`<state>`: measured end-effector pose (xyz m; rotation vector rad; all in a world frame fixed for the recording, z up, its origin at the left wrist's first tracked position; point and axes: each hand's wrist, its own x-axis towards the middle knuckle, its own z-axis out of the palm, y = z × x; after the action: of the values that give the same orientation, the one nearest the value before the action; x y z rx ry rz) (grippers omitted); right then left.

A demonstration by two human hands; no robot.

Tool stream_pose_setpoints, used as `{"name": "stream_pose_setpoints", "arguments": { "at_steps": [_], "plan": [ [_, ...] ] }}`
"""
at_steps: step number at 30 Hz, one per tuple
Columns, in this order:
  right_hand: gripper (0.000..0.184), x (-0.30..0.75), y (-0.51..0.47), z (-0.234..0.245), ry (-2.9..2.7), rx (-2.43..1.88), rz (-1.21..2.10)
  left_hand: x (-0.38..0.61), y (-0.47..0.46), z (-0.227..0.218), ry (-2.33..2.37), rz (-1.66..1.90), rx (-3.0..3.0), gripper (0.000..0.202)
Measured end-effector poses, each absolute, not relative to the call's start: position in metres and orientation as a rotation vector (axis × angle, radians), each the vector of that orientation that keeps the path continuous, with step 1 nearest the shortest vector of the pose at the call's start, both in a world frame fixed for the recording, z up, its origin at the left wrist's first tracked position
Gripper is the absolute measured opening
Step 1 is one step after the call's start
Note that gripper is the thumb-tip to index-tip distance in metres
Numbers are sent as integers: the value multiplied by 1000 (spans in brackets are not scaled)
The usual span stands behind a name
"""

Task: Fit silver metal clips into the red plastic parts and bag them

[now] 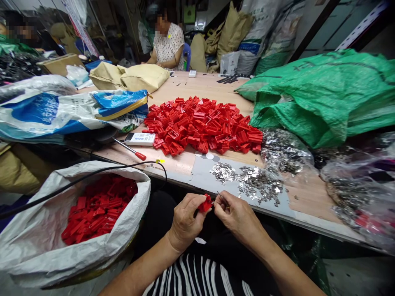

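Between the thumb and fingers of my left hand [187, 218] is a red plastic part [205, 204], held just off the table's front edge. My right hand [236, 213] is closed beside it, pinching a small thin metal piece [220, 195] whose exact shape I cannot make out. A heap of similar red plastic parts [200, 123] covers the middle of the table. Nearer my right hand, small silvery metal pieces [259, 185] lie in two loose piles on a grey sheet [202, 174].
An open white sack [27, 246] of red parts stands at my left, a black cable [92, 174] crossing it. A red-handled tool [132, 151] lies near a white box [142, 139]. Green sacking [321, 94] and plastic bags [286, 152] fill the right. A person [168, 45] sits opposite.
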<state>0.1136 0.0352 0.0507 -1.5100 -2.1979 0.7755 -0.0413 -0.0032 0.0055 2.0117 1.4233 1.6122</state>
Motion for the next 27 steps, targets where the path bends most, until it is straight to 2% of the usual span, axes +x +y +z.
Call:
{"name": "stream_pose_setpoints", "arguments": {
  "at_steps": [11,20,27],
  "plan": [
    [13,112,36,53,-2241,-1554,833,-41,-4,6,1407,1578,1983,26],
    [12,116,35,52,-2077,-1483,984,-44,0,2,1318,1421,1443,32],
    [13,117,33,53,-2162,-1503,990,-42,-4,3,1321,1451,1550,32]
  ]
}}
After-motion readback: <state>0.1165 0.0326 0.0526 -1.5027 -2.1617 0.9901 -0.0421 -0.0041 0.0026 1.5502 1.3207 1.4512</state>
